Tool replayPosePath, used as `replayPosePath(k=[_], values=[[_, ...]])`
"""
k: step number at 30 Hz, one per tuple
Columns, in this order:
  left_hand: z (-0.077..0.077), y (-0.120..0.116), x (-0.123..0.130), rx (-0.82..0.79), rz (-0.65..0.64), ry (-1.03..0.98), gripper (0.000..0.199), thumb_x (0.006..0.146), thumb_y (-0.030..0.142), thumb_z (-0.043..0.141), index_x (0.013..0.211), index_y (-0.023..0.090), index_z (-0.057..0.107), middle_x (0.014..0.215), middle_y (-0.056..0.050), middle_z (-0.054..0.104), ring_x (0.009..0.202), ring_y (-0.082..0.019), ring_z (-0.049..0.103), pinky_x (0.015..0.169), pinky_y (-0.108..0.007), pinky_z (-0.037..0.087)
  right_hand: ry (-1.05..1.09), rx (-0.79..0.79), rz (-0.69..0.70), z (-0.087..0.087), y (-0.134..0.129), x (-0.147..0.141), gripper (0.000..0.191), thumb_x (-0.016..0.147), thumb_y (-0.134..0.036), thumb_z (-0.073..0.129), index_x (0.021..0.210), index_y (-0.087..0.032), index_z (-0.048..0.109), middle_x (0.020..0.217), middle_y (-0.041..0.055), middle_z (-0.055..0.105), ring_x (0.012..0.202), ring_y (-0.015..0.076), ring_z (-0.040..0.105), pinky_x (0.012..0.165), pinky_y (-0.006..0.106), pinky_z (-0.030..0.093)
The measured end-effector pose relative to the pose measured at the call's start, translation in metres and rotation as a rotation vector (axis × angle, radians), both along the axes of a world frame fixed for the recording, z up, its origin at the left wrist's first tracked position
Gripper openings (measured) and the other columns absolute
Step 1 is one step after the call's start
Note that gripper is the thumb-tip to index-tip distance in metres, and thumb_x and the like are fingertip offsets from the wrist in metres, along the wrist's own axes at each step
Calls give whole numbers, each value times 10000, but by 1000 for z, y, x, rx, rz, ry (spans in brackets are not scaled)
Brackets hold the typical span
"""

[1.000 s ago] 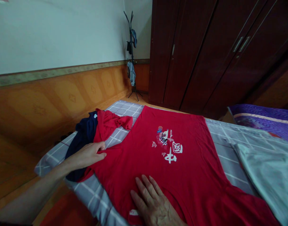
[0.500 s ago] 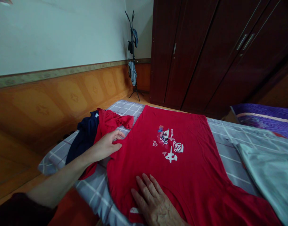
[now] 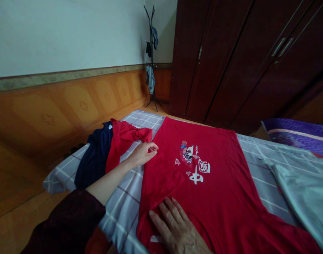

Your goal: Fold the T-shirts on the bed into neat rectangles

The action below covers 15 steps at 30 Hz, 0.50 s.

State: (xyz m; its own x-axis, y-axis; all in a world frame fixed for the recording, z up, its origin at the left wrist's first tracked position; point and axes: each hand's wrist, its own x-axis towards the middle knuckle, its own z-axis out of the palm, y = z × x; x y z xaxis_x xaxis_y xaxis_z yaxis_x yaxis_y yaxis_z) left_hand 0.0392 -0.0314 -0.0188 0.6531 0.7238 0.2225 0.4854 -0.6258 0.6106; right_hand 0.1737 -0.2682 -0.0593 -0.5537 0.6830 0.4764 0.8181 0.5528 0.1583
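A red T-shirt (image 3: 219, 176) with a white and coloured print lies spread over a grey checked bedsheet (image 3: 124, 197). My left hand (image 3: 144, 154) is at the shirt's left side, with thumb and fingers closed on its edge; the exact pinch is partly hidden. Along that side the sleeve is turned inward, lying over the shirt front. My right hand (image 3: 177, 225) rests flat by the neckline, fingers stretched out, pressing on the cloth. A white label (image 3: 156, 239) shows beside it.
Left of the shirt is a heap of navy clothing (image 3: 95, 155) and red clothing (image 3: 126, 135). A pale green cloth (image 3: 306, 197) lies at right, near purple bedding (image 3: 298, 135). Behind stand a coat rack (image 3: 151, 53) and a dark wardrobe (image 3: 219, 63).
My left hand has moved right and slightly up, bringing the shirt's left side and sleeve inward over the front. My right hand stays flat by the neckline.
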Motion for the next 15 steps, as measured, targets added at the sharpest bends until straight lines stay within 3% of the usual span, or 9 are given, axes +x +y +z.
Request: replayPosePath(k=[3, 6, 11, 15], values=[[-9, 5, -5, 65, 10, 41, 193, 790, 227, 583, 961, 166, 648, 937, -44, 683, 849, -168, 605, 787, -274, 448, 4, 48, -14, 2, 2, -2, 454, 967, -377, 347, 1385, -214, 417, 1128, 55, 657, 1102, 228, 554, 881, 347, 486], [-11, 8, -10, 108, 1, 85, 167, 796, 255, 599, 932, 174, 654, 842, -27, 673, 827, -169, 584, 779, -273, 425, -8, 55, 7, 0, 5, -3, 456, 966, -389, 350, 1389, -230, 409, 1126, 36, 659, 1101, 227, 547, 892, 343, 469], [-8, 14, -17, 133, -39, 141, 122, 802, 277, 603, 739, 183, 647, 708, -4, 635, 772, -165, 552, 740, -264, 392, 31, 10, 82, -4, 7, -4, 424, 951, -370, 414, 1350, -235, 455, 1189, 6, 634, 1139, 226, 513, 982, 361, 405], [-6, 16, -20, 117, -86, 156, 149, 812, 253, 584, 693, 178, 636, 695, 7, 631, 742, -144, 551, 720, -243, 381, 81, -72, 46, 7, 0, -5, 503, 911, -442, 465, 1367, -230, 435, 1267, 72, 584, 1204, 256, 480, 926, 370, 469]])
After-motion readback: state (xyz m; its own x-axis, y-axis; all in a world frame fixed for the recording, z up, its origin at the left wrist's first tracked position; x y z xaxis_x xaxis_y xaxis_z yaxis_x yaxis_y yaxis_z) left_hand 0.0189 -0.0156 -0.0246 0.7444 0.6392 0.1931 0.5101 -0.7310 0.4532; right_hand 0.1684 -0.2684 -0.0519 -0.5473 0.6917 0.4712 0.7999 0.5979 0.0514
